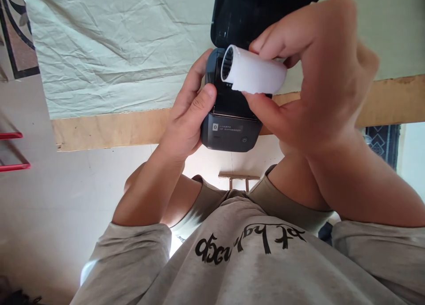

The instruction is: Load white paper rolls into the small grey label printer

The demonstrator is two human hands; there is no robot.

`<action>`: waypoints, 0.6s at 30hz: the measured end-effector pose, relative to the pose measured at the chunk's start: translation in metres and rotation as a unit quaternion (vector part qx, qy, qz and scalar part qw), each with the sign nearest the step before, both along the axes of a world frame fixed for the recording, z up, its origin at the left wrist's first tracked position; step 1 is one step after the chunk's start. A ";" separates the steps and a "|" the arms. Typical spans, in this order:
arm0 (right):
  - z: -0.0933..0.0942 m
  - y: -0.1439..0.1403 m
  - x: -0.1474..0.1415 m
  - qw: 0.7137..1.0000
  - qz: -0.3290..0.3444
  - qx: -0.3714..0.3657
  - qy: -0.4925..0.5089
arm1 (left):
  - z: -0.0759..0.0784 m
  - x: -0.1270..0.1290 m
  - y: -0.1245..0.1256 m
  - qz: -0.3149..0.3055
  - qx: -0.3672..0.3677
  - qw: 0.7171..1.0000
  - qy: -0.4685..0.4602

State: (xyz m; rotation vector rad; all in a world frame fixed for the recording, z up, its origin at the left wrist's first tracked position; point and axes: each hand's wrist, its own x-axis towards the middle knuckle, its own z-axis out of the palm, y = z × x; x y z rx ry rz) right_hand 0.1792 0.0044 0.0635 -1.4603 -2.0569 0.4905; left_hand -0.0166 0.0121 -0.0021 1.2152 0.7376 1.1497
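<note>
A small dark label printer [229, 137] is gripped along its left side by my left hand [192, 106], thumb on its upper edge. Its black lid [252, 17] is swung up, away from me, and the paper compartment lies exposed. Just over that compartment, my right hand [318, 75] pinches a white paper roll [257, 72] between thumb and fingers. The roll is tilted, its hollow end facing left. A power button and a printed label show on the printer's near face. Whether the roll touches the compartment, I cannot tell.
A pale green cloth [116, 52] covers the table, wrinkled at the left. The table's bare wooden edge [113, 130] runs between me and the cloth. Red bars [13, 167] stand at the far left, and a wooden stool [239, 176] is below.
</note>
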 end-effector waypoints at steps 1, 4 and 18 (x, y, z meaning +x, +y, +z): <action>0.001 0.000 -0.001 0.999 0.010 0.028 -0.024 | -0.001 0.000 0.000 -0.001 -0.001 1.000 -0.001; -0.002 0.000 -0.003 0.992 0.047 0.109 -0.033 | -0.005 -0.002 0.000 -0.004 0.009 1.000 -0.009; -0.018 -0.014 -0.009 0.951 0.137 0.274 0.026 | -0.022 -0.008 0.010 -0.080 0.120 0.989 -0.029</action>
